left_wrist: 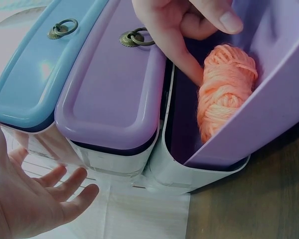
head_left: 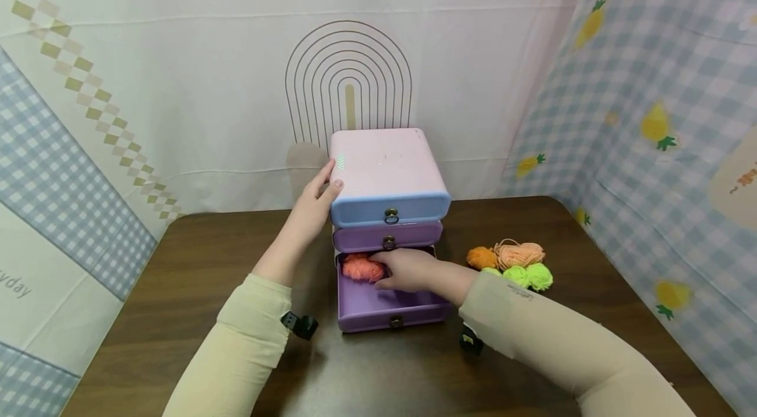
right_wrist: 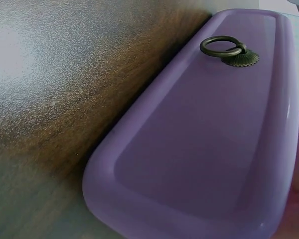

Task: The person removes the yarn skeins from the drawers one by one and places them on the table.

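Observation:
A small drawer cabinet (head_left: 384, 164) with a pink top stands at the back middle of the table. Its bottom purple drawer (head_left: 362, 302) is pulled out, and a coral yarn skein (left_wrist: 226, 89) lies inside at the left. My right hand (head_left: 408, 270) reaches into that drawer; its index finger extends to the skein while the thumb stays apart from it, as the left wrist view shows. Against the cabinet's upper left side is my left hand (head_left: 316, 200), its fingers loosely spread. The purple drawer front fills much of the right wrist view, hiding most of the right hand.
Right of the cabinet lie several more yarn skeins: an orange one (head_left: 481, 257), a peach one (head_left: 520, 255) and bright green ones (head_left: 538, 277). Above the pulled-out drawer are a blue drawer front (head_left: 361, 212) and a purple drawer front (head_left: 357, 238), both in place. Patterned cloth hangs behind the table (head_left: 195, 312).

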Tool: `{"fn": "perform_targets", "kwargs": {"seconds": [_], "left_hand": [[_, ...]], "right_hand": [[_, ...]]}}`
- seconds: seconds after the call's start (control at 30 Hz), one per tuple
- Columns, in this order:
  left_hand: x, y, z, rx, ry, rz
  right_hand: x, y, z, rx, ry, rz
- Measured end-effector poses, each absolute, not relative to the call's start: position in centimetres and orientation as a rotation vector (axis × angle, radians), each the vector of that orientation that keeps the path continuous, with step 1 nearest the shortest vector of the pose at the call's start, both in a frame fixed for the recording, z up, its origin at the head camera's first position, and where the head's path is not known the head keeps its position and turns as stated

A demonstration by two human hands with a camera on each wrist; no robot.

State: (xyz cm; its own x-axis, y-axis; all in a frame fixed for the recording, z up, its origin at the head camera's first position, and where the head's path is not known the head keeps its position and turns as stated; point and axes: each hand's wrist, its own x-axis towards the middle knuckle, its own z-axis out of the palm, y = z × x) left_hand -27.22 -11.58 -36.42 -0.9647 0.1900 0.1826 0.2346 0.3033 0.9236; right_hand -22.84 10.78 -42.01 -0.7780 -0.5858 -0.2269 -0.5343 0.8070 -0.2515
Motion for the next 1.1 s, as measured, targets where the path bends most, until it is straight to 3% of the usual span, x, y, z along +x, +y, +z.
{"fn": "perform_targets", "kwargs": {"seconds": [1.1], "left_hand": [[-26.9,-11.5,-36.3,-0.388,-2.549,-1.764]], "right_hand": [[-23.4,9.8,-43.4,-0.754,2.736,-0.265]]}}
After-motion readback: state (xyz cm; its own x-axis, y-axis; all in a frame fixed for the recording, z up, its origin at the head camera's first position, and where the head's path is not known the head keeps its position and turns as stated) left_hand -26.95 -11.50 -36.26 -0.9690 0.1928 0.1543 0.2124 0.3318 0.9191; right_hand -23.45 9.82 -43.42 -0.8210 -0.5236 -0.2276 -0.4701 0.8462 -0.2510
